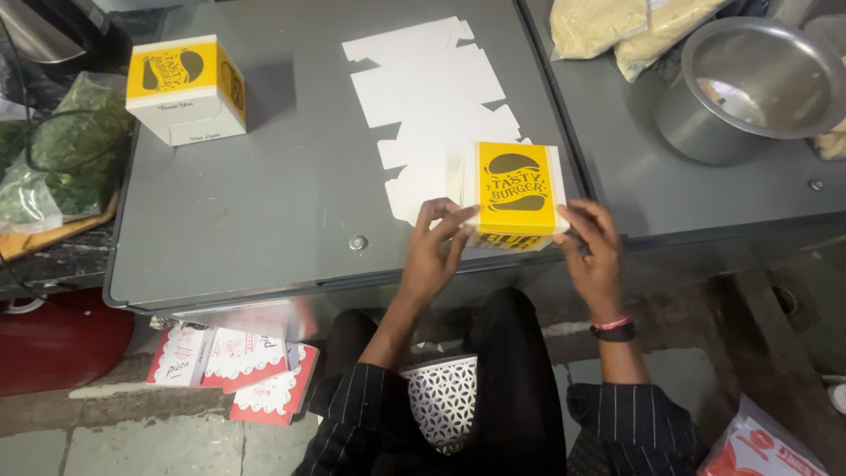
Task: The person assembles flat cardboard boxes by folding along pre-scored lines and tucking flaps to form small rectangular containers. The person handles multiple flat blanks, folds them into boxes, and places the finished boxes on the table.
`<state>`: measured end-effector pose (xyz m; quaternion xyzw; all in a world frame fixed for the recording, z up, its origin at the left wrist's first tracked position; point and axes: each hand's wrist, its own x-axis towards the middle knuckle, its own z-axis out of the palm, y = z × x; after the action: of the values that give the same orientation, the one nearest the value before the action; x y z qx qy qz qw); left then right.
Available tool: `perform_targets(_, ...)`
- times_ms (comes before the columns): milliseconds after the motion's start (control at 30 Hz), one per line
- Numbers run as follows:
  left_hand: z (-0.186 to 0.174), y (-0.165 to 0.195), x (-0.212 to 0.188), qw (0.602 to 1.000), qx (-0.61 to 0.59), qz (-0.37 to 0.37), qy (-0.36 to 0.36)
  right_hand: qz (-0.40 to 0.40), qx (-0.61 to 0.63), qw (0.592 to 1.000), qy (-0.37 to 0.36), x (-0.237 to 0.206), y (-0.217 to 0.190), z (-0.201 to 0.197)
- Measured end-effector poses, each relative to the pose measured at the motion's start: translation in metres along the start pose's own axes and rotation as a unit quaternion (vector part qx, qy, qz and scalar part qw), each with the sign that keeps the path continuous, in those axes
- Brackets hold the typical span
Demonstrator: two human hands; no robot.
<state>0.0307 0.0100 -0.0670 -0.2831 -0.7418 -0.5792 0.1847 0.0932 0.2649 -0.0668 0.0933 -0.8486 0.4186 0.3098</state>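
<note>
Both hands, left hand and right hand, grip a yellow burger box at the grey table's near edge. Flat white box blanks lie just beyond; a finished box stands far left, a steel pot far right

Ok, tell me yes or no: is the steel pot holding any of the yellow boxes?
No. The steel pot holds no box; one yellow box sits between both hands on the grey table, the other stands at its far left.
</note>
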Motion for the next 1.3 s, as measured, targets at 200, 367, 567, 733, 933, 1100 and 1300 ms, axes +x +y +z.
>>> perform_targets(200, 0.013, 0.019, 0.010, 0.984, 0.178, 0.028, -0.008, 0.030, 0.076, 0.997, 0.001, -0.003, 0.013, 0.000)
perform_targets(367, 0.032, 0.037, 0.052, 0.912, 0.338, 0.115, -0.201, 0.104, 0.145, 0.984, 0.019, -0.012, 0.022, 0.017)
perform_targets(567, 0.052, 0.041, 0.120, 0.831, 0.368, 0.077, -0.411, 0.056, 0.023, 0.995, 0.081, -0.027, 0.025, 0.049)
perform_targets(733, 0.046, 0.027, 0.143, 0.784, 0.369, 0.075, -0.494, 0.037, 0.016, 0.989, 0.142, -0.034, 0.009, 0.067)
perform_targets(933, 0.031, 0.017, 0.147, 0.755, 0.393, 0.093, -0.517, 0.020, -0.005, 0.984, 0.177, -0.034, -0.005, 0.083)
perform_targets(1100, 0.033, 0.020, 0.144, 0.764, 0.395, 0.093, -0.502, 0.034, 0.007, 0.981, 0.189, -0.033, -0.007, 0.082)
perform_targets(1300, 0.034, 0.018, 0.142, 0.772, 0.393, 0.086, -0.492, 0.054, 0.084, 0.980, 0.174, -0.024, -0.008, 0.067)
